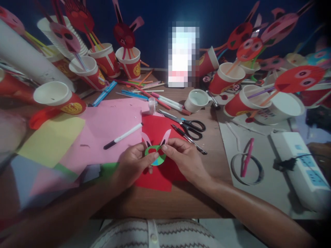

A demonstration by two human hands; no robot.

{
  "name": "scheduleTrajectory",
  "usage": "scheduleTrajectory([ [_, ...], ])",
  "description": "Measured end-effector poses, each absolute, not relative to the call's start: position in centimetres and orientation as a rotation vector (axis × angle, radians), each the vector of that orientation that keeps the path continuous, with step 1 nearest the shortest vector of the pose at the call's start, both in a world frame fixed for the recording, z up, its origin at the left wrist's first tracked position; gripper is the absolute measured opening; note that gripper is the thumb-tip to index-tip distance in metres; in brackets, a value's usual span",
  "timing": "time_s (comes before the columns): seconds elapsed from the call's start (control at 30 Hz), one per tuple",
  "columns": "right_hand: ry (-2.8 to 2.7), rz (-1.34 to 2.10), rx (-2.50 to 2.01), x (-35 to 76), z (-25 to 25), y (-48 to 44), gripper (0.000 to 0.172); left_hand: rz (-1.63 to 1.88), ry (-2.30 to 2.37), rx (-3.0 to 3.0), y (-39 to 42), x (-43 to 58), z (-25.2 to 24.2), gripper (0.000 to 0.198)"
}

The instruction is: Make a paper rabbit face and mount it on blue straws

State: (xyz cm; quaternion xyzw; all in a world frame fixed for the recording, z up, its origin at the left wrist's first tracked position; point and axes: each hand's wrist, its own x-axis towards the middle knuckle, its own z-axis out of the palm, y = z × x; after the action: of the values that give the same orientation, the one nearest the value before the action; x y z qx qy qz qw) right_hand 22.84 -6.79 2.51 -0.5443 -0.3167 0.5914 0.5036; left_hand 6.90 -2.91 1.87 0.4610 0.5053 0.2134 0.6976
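Between my two hands is a green paper animal face [161,158] with red eye patches, a blue piece low on its front and two pink ears with black centres. My left hand [137,156] pinches its left side, thumb lying across the front. At the upper right, by the base of an ear, my right hand [182,153] grips the face with thumb and fingers. Red paper [155,184] lies under both hands, and pink paper [103,120] is to the left. A black-and-white marker [123,136] rests on the pink sheet.
Black-handled scissors [192,127] and a pen [190,139] lie right of the red paper. A white cup [197,100] stands behind them. Red paper cups [129,63] holding paper faces on sticks line the back. A power strip [301,168] and tape roll [258,181] are at right.
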Motion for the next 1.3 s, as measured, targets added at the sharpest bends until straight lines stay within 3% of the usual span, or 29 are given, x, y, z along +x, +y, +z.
scheduleTrajectory([
  [0.33,-0.956,1.323,-1.400,23.4,2.4,-6.8,0.034,0.520,1.055,0.927,-2.7,6.7,1.6,0.022],
  [0.67,-0.879,1.382,-1.328,22.7,2.5,-6.3,0.019,0.511,1.014,1.001,-2.9,6.7,1.4,0.026],
  [0.87,-0.907,1.380,-1.290,23.2,2.2,-6.5,0.024,0.480,0.996,1.049,-2.9,6.2,1.2,0.024],
  [1.07,-0.916,1.384,-1.297,23.6,2.1,-6.5,0.039,0.501,0.992,0.960,-3.0,6.0,1.2,0.025],
  [1.3,-0.954,1.408,-1.255,23.4,1.5,-6.7,0.032,0.516,0.990,0.925,-3.2,6.2,1.5,0.026],
])
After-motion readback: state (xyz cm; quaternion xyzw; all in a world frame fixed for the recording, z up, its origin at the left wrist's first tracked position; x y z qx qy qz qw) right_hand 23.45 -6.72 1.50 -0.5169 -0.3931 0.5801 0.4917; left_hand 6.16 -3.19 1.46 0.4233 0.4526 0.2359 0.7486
